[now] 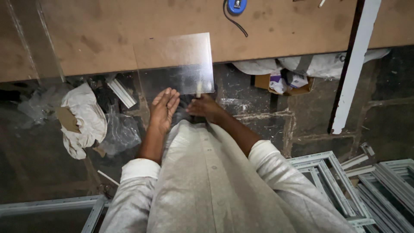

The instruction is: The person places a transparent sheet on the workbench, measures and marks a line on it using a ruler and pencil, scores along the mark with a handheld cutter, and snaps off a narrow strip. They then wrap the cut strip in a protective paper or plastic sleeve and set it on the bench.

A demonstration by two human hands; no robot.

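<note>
While half off the table's near edge, clear sheet point(179, 64) steadied by two bare hands.

Lying at twelve o'clock from the body, partly on the brown table point(108, 39), partly out over the dark floor point(267, 129). Left hand point(163, 110) released, palm up and fingers flat, just under the sheet's lower edge at about seven o'clock. Right hand point(205, 107) clenched around a small pale tool point(199, 89), its tip touching the sheet's lower edge near five o'clock. Blue tape measure point(236, 5) at one o'clock, well apart; crumpled white cloth point(82, 118) at nine o'clock; grey frames point(340, 185) stacked at four o'clock.
</note>
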